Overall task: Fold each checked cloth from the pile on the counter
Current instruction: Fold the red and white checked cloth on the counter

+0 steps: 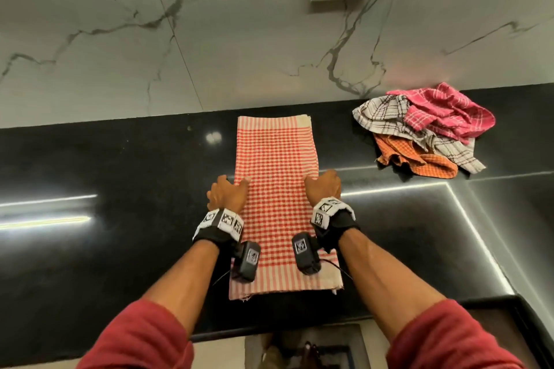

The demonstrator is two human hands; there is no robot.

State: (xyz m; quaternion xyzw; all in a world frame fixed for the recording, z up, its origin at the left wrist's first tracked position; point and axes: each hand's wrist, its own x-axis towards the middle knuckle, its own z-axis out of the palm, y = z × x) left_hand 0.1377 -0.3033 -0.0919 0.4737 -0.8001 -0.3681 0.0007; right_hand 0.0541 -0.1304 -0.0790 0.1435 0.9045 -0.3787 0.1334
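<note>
1. Head view: the red checked cloth [277, 198] is laid as a long strip at frame centre on the counter [120, 165].
2. Its side edges are pinched mid-length by the left hand [226, 193] and right hand [323, 187], apparently for a crosswise fold; matched ends will be needed.
3. The pile [425, 129] is left unfolded, upper right.

sleeves [141, 335]: red, pushed up the forearms
wrist bands [220, 226]: black, with white coded marker squares
wrist units [248, 260]: dark boxes, thin cables
</note>
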